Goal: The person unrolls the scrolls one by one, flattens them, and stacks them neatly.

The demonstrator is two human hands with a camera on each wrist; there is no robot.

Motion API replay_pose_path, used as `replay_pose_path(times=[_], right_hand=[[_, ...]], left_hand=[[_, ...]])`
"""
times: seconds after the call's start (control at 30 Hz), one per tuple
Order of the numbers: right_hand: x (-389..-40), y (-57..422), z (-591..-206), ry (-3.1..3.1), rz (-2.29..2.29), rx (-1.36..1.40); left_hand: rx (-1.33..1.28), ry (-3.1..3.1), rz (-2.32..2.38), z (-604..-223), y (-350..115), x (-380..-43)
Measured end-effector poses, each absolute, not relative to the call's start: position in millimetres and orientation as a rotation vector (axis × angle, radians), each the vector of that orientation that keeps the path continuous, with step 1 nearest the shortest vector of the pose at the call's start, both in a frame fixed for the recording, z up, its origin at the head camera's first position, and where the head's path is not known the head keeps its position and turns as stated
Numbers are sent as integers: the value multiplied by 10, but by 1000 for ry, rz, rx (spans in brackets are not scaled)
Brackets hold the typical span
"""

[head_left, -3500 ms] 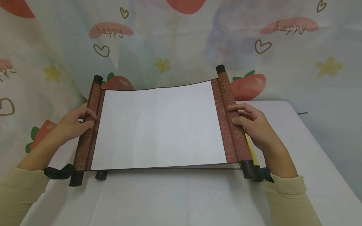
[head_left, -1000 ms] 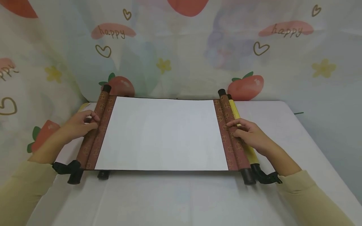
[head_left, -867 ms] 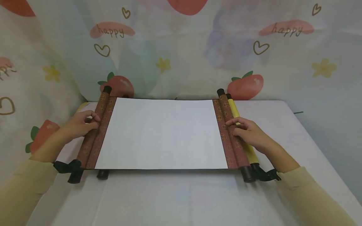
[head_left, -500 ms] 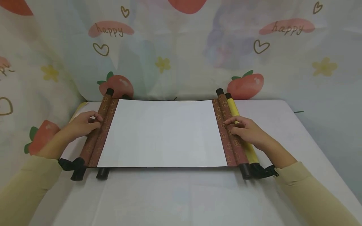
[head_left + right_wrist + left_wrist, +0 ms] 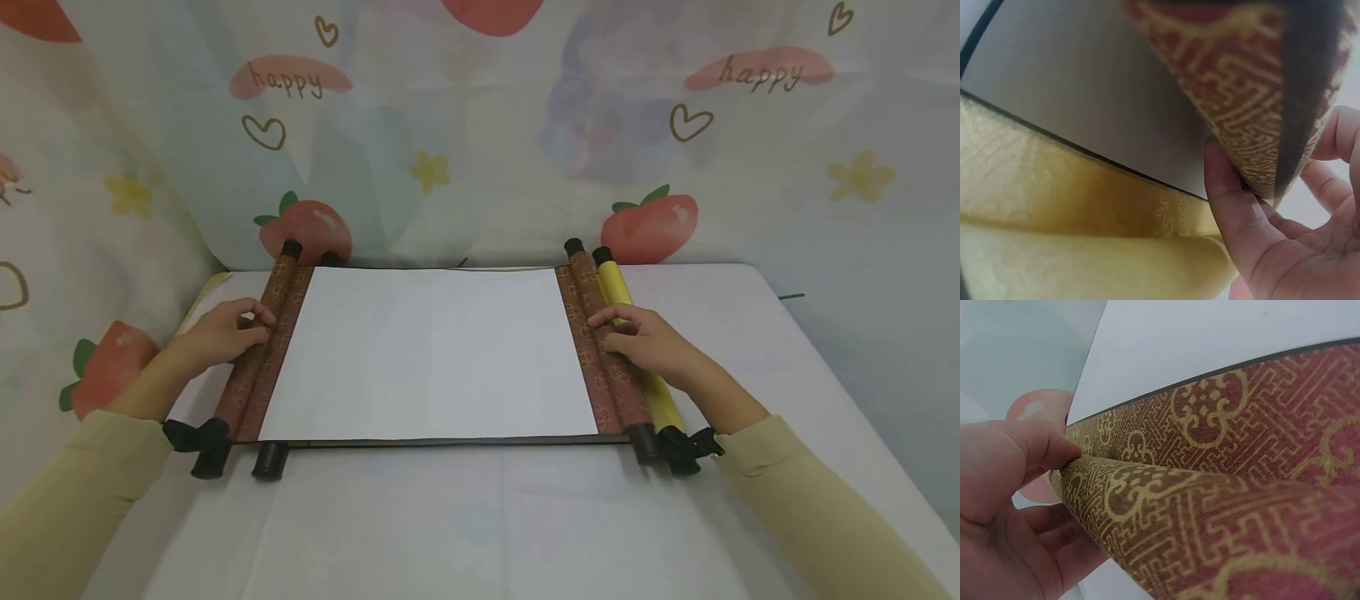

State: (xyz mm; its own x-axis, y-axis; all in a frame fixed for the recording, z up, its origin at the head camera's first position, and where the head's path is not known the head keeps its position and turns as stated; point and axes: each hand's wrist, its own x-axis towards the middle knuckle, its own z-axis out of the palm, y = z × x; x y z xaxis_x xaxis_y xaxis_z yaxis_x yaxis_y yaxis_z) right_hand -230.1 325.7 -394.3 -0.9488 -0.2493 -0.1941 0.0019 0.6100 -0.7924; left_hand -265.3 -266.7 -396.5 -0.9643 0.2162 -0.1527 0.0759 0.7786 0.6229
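Observation:
A red-brown brocade scroll point(image 5: 435, 354) with a blank white sheet lies unrolled between both hands. My left hand point(image 5: 217, 333) pinches its left roller point(image 5: 242, 387) between thumb and fingers; in the left wrist view gold patterns cover the roller cloth point(image 5: 1166, 494). On the other side, my right hand point(image 5: 652, 342) pinches the right roller point(image 5: 628, 396). A second scroll with a yellow roller point(image 5: 664, 407) lies underneath, its roller just right of the red one. From below, the right wrist view shows the grey-looking sheet underside point(image 5: 1104, 94) above yellow cloth point(image 5: 1072, 187). Most of the yellow scroll is hidden.
A white-covered table point(image 5: 450, 525) extends in front and to the right. Behind it hangs a patterned cloth backdrop point(image 5: 480, 125) with fruit, hearts and "happy" lettering. A black knob point(image 5: 270, 461) sticks out under the red scroll's front left.
The red scroll has come down and flattened since the earliest frame. Lately its right roller has shifted left with my right hand, exposing more of the yellow roller and a dark strip along the front edge.

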Motion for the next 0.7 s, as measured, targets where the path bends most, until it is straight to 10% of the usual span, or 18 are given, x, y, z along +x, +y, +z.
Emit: replay_pose_path(times=[0.7], right_hand=[[-2351, 3169, -3974, 2693, -1004, -160]], left_hand=[[230, 2805, 858, -4003, -2571, -2646]])
